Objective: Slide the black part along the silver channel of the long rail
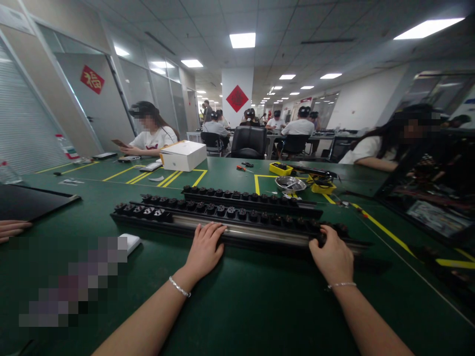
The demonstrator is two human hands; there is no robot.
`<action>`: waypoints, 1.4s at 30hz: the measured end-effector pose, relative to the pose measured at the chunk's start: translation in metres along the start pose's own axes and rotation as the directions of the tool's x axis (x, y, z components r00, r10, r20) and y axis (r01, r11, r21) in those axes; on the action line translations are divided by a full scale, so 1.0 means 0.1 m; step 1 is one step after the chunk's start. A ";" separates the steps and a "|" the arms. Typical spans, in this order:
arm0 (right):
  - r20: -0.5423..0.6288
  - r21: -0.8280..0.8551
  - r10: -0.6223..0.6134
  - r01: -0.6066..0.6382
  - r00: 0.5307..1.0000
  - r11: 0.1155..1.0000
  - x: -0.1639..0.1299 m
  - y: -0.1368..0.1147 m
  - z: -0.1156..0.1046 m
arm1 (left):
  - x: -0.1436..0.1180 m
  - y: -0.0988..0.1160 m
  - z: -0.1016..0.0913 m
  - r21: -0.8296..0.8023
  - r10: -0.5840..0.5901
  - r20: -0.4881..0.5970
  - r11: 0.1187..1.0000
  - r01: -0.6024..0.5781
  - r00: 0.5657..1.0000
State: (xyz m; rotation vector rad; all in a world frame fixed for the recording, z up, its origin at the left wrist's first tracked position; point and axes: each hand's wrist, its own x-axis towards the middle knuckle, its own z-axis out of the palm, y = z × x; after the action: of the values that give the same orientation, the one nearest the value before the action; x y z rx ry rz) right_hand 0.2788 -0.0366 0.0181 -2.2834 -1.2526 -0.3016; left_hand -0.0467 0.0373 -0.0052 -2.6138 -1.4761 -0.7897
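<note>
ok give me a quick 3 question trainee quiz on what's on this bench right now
1. True or false: both hands touch the nearer black rail.
2. Which lies beyond the rails? A white box B red bucket C ladder
3. What sits between the yellow trays?

Key
1. True: the left hand lies flat on it, the right hand curls over its right end.
2. A
3. A metal bowl.

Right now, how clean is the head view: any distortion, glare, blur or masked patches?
Head view: wide-angle bending at the edges; ceiling panels blown out; soft sheen on the rail under the left hand and right hand; pixelated patch lower left; background faces blurred.
</note>
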 end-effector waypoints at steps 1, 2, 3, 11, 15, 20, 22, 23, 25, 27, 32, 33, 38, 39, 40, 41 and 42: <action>-0.006 -0.016 0.000 0.000 1.000 1.000 0.00 0.01 0.00 | 0.00 0.00 0.00 0.001 0.000 0.000 1.000 0.000 1.000; -0.013 -0.028 -0.003 0.002 1.000 1.000 0.00 0.01 0.01 | 0.00 0.00 0.00 0.001 0.000 0.001 1.000 0.000 1.000; -0.020 -0.037 -0.006 0.005 1.000 0.999 0.00 0.02 0.02 | 0.00 -0.01 0.00 0.002 0.000 0.001 1.000 0.000 1.000; -0.012 0.001 0.005 -0.005 1.000 1.000 0.00 0.03 0.02 | -0.01 -0.01 0.00 0.006 0.015 -0.013 1.000 -0.015 1.000; -0.018 0.016 0.016 -0.016 1.000 1.000 0.00 0.04 0.02 | -0.01 0.00 -0.02 0.003 0.016 -0.006 1.000 -0.016 1.000; -0.004 0.024 0.024 -0.024 1.000 0.999 -0.01 0.05 0.01 | -0.01 0.00 -0.01 -0.006 0.014 0.000 1.000 -0.014 1.000; 0.006 0.004 0.027 -0.027 1.000 1.000 0.00 0.06 0.01 | -0.01 0.00 -0.01 -0.010 0.017 -0.001 1.000 -0.017 1.000; 0.011 -0.008 0.026 -0.026 1.000 1.000 0.00 0.07 0.01 | -0.01 -0.01 -0.01 -0.010 0.018 -0.003 1.000 -0.018 1.000; 0.020 -0.029 0.023 -0.023 1.000 0.999 0.01 0.08 0.01 | -0.01 -0.01 0.00 -0.010 0.022 -0.006 1.000 -0.022 1.000; 0.020 -0.036 0.021 -0.020 1.000 0.999 0.01 0.09 0.01 | -0.01 -0.02 0.00 -0.010 0.024 -0.009 1.000 -0.024 1.000; 0.012 -0.033 0.025 -0.025 1.000 0.999 0.01 0.09 0.02 | -0.01 -0.02 0.00 -0.014 0.030 -0.016 0.999 -0.030 0.999; 0.013 -0.033 0.026 -0.026 1.000 0.999 0.01 0.09 0.02 | -0.01 -0.02 0.00 -0.014 0.029 -0.016 0.999 -0.029 0.999; 0.008 -0.039 0.026 -0.026 1.000 0.999 0.01 0.10 0.02 | -0.01 -0.02 0.01 -0.005 0.031 -0.022 1.000 -0.031 0.999; 0.006 -0.039 0.027 -0.027 1.000 0.999 0.01 0.11 0.03 | -0.01 -0.02 0.01 -0.003 0.033 -0.025 0.999 -0.033 0.999; 0.001 -0.038 0.030 -0.030 1.000 0.999 0.01 0.12 0.03 | -0.02 -0.02 0.01 0.000 0.035 -0.028 0.999 -0.035 0.999; -0.006 -0.037 0.034 -0.034 0.999 0.999 0.02 0.13 0.04 | -0.02 -0.02 0.01 0.001 0.035 -0.030 0.999 -0.035 0.999; -0.016 -0.035 0.038 -0.039 0.999 0.999 0.02 0.14 0.04 | -0.02 -0.02 0.01 0.002 0.034 -0.030 0.999 -0.034 0.999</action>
State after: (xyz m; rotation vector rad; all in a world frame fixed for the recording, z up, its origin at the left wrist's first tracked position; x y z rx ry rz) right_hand 0.2912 -0.0395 0.0110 -2.3281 -1.2030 -0.3300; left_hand -0.0484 0.0376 -0.0075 -2.6071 -1.4200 -0.8202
